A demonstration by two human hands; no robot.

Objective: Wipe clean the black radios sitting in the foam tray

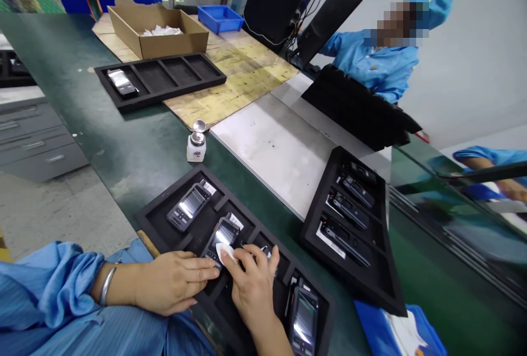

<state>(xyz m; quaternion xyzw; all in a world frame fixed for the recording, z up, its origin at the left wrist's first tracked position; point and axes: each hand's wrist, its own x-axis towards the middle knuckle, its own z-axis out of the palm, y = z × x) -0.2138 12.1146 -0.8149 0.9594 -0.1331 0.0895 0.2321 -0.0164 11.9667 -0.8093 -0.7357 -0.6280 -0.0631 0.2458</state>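
Note:
In a black foam tray (158, 219) before me lie several handheld terminals with screens and keypads. My right hand (255, 284) is closed on a small white wipe (224, 252), pressed against the keypad side of one handheld terminal (225, 231). My left hand (177, 282) lies flat, fingers stretched out together, their tips at the lower end of that same device. To its upper left rests another handheld terminal (190, 205), and at the tray's near right end one more (304, 317). A further device is mostly hidden behind my right hand.
A white pump bottle (196, 147) with its lid up stands beyond the tray. Other foam trays are at the right (385, 273) and far left (164, 90). Behind are a cardboard box (173, 43) and blue bin (220, 20). A co-worker in blue (370, 65) is across the table.

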